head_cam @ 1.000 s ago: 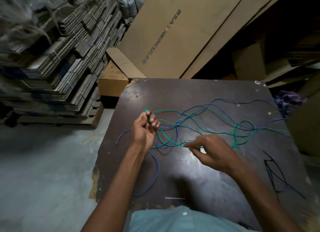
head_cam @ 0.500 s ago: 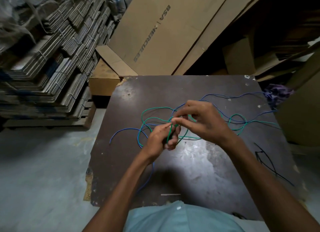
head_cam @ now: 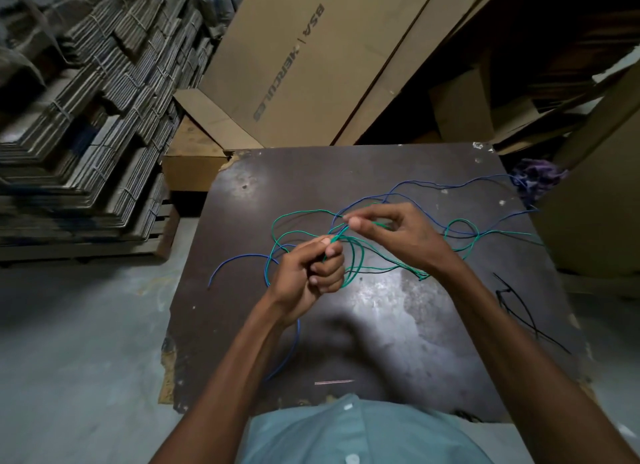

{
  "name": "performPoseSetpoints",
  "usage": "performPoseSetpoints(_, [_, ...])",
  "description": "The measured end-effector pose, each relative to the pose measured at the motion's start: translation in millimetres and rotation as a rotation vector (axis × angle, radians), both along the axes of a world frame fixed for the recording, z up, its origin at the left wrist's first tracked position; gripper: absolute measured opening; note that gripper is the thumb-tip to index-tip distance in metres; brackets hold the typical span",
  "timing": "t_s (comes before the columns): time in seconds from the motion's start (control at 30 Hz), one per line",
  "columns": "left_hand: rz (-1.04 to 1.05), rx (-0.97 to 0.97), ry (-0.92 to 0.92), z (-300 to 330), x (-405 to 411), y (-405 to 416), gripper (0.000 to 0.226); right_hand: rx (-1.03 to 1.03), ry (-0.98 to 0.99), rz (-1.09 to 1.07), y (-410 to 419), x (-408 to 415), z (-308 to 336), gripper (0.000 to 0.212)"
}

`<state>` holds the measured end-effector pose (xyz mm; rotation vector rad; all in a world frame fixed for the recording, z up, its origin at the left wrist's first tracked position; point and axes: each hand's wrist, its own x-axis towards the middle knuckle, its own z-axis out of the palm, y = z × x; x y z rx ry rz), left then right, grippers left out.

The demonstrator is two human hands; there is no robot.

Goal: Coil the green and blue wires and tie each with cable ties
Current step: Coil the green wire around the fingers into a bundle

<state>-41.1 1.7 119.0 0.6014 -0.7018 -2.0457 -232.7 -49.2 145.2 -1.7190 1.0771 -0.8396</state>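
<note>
A green wire (head_cam: 460,222) lies in loose loops across the dark table (head_cam: 381,307), tangled with a blue wire (head_cam: 429,186) that runs from the table's left side to its far right corner. My left hand (head_cam: 308,273) is closed around several green loops above the table's middle. Just above it, my right hand (head_cam: 398,235) pinches a strand of the green wire between thumb and fingers. Black cable ties (head_cam: 519,307) lie on the table at the right, apart from both hands.
Stacks of flattened cardboard (head_cam: 86,117) rise at the left on a pallet. Large cardboard boxes (head_cam: 311,65) lean behind the table. A purple cloth bundle (head_cam: 533,179) sits at the far right corner. A thin metal rod (head_cam: 334,382) lies near the front edge.
My right hand rose from the table with the green strand and came to my left hand, which now grips more green loops. The green wire's slack has drawn in toward the middle.
</note>
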Motion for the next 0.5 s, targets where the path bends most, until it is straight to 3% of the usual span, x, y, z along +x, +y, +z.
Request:
performPoseSetpoints(0.1, [0.022, 0.01, 0.028, 1.9, -2.7, 0.1, 0.023, 0.133, -0.044, 0.145, 1.5, -7.0, 0.5, 0.032])
performPoseSetpoints(0.27, [0.03, 0.041, 0.059, 1.5, -8.0, 2.1, 0.025, 0.202, -0.164, 0.202, -1.3, -12.4, 0.0, 0.007])
performPoseSetpoints(0.5, [0.153, 0.071, 0.149, 5.5, -12.6, -4.5, 0.025, 0.397, -0.411, 0.038, -11.1, -14.4, -35.7, 0.017])
